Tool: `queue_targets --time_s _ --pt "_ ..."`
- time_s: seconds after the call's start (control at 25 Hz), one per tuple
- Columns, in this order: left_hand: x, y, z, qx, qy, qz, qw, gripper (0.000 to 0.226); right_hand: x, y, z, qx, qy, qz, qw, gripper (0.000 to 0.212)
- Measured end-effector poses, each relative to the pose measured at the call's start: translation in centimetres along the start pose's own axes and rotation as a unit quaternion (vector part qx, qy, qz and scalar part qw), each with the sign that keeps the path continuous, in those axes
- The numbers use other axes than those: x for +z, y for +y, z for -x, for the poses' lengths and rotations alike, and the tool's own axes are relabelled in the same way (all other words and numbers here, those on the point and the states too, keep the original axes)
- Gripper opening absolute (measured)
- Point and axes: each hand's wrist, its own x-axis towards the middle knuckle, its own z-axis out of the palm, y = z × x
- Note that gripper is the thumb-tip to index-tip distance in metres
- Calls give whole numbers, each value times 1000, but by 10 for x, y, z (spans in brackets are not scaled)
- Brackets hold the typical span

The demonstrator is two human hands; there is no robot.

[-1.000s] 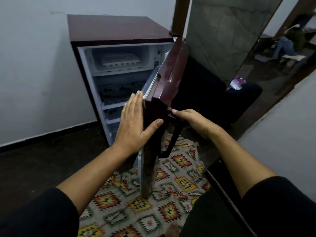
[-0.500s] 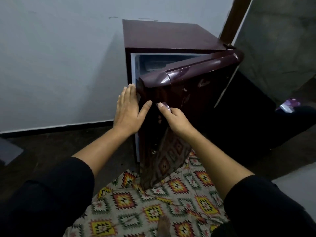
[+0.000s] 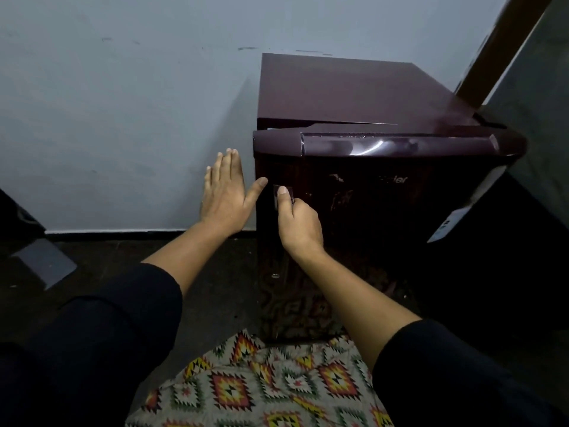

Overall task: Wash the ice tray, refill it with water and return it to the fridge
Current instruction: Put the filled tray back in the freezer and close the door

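The dark red fridge (image 3: 338,87) stands against the wall. Its door (image 3: 385,217) is almost shut, with only a thin gap at the upper left corner. The ice tray is not visible and is probably behind the door. The left hand (image 3: 226,192) is flat and open, holding nothing, with its thumb at the door's free left edge. The right hand (image 3: 300,223), nearer to the front, curls on the handle (image 3: 276,195), so the last push should go straight forward.
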Motion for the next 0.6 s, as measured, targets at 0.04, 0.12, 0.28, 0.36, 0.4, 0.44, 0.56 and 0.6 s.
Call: queue_targets --time_s 0.04,0.12,0.28,0.36,0.4,0.44,0.56,0.6 --pt "2 -1 -8 -4 -1 -5 1000 103 3 -2 -8 -3 7 10 1000 68" --pt "5 -5 -23 -9 -2 -17 1000 103 10 -5 -21 -8 22 26 999 70" --pt "9 -8 -35 -4 -23 -38 999 102 4 -7 -27 -23 -2 79 997 70" --pt "7 -6 -32 -8 -25 -28 999 100 -16 -11 -31 -70 -15 207 976 64" --pt "4 -5 -29 -7 -16 -18 1000 99 -30 -16 -34 -117 12 276 954 59" --pt "-2 -4 -26 2 5 -7 1000 97 -44 -22 -37 -178 63 311 931 52" --pt "-24 14 -32 57 97 26 993 85 -81 -49 -52 -324 205 272 883 43" --pt "-32 24 -40 73 113 34 990 81 -90 -57 -63 -337 213 261 879 43"
